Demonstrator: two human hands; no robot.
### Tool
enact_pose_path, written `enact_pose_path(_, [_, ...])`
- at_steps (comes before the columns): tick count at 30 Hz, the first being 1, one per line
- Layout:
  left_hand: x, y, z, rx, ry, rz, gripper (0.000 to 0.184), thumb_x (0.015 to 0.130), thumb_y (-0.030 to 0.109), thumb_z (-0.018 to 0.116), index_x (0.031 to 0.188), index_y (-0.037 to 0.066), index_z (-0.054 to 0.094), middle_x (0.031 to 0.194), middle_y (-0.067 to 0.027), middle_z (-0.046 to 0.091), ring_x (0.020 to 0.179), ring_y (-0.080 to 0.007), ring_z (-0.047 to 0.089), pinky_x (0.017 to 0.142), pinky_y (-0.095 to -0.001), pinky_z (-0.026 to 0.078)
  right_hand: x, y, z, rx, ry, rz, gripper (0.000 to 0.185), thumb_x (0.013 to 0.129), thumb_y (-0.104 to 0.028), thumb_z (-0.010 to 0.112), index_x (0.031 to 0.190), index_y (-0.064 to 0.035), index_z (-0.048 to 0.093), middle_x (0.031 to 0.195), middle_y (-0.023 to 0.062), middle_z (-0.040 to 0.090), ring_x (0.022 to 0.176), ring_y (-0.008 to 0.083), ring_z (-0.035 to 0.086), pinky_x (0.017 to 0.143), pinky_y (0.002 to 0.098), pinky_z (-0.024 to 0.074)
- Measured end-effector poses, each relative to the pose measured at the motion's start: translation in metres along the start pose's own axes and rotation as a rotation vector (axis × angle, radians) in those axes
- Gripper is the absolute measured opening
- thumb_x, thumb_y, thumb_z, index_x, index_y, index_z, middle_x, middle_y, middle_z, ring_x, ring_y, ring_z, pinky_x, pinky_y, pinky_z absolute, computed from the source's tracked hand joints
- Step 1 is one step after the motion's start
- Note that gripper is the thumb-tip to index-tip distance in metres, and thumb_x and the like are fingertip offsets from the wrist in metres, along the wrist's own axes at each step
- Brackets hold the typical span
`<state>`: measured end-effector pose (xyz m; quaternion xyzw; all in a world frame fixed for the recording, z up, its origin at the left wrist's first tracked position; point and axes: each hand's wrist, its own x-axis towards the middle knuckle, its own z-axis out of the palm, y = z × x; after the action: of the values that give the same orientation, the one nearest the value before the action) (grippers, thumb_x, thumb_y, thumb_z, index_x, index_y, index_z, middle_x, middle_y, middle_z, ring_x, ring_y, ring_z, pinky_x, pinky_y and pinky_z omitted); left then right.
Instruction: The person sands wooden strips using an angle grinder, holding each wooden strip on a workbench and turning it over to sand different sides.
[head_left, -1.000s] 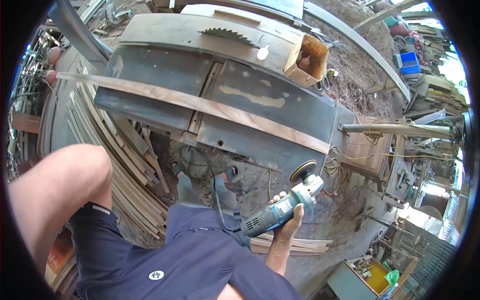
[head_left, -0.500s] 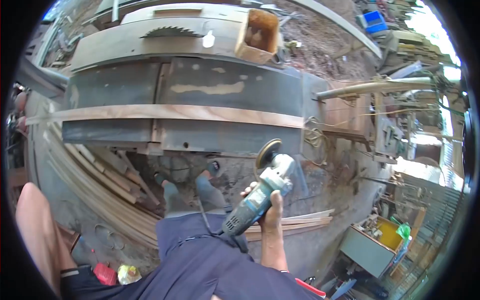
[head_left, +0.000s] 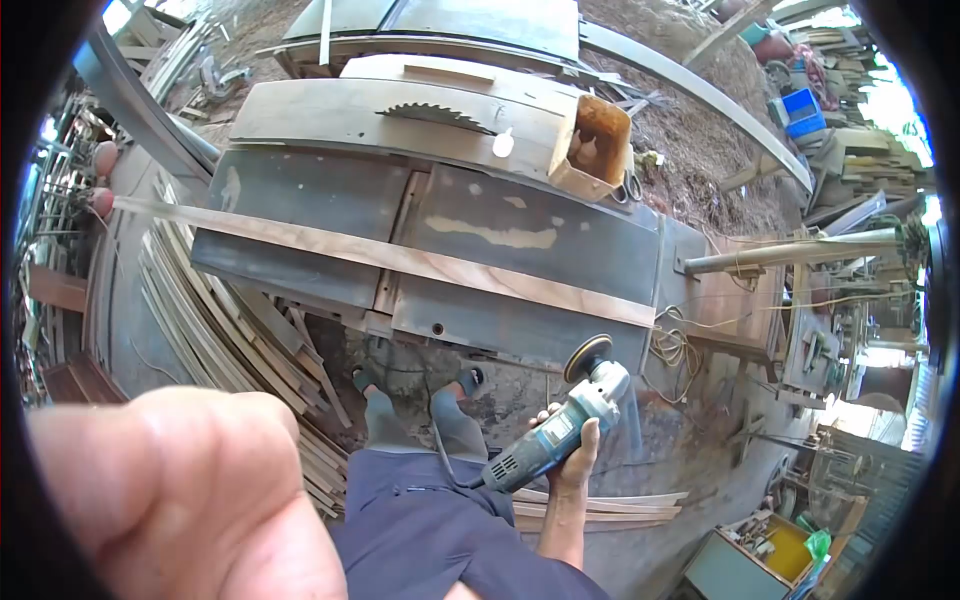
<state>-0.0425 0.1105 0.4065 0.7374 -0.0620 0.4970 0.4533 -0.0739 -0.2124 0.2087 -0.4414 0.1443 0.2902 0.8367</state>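
My right hand [head_left: 578,455] is wrapped round the body of an angle grinder [head_left: 556,436], held in front of my waist. The grinder's head points up and away from me, with a round sanding disc [head_left: 588,357] on it. A cord runs from its rear end by my clothing. Very large and close to the camera, my left hand [head_left: 215,490] fills the lower left; its fingers are mostly cut off or blurred, so their pose is unclear. Beyond the grinder, a long wooden strip [head_left: 440,265] lies across a dark metal-topped table [head_left: 500,215].
On a board behind the table are a saw blade [head_left: 435,117], a small white bottle [head_left: 503,143] and a rusty open box [head_left: 597,140]. Wooden strips [head_left: 215,330] are stacked on the floor at left. A coiled cord [head_left: 675,350] hangs at the table's right end.
My left hand has swung from the left edge up close to the camera. The view has shifted, so the table sits lower and tilted. The grinder stays in my right hand.
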Motion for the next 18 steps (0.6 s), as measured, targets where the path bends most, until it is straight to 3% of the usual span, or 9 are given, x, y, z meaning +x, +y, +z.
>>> enact_pose_path(6, [0.012,0.002,-0.023,0.052,0.040,0.117,0.055,0.104,0.036,0.055,0.146,0.002,0.047,0.151,-0.0208,0.045,0.138,-0.0317,0.045,0.116,-0.0413,0.037,0.012,0.008,0.011,-0.042,-0.012,-0.003,0.063,0.095,-0.050,0.068,0.133,-0.0032,0.052,0.104,0.0150,0.064,0.092,0.0299,0.068,0.085,0.0489,0.0593])
enact_pose_path(18, [0.030,0.007,-0.052,0.101,0.152,0.325,0.060,0.105,0.041,0.052,0.149,0.001,0.043,0.155,-0.0235,0.041,0.143,-0.0347,0.042,0.120,-0.0426,0.034,0.028,0.013,0.042,-0.168,-0.086,0.002,0.065,0.095,-0.050,0.067,0.138,-0.0034,0.050,0.104,0.0149,0.064,0.091,0.0283,0.068,0.083,0.0463,0.0600])
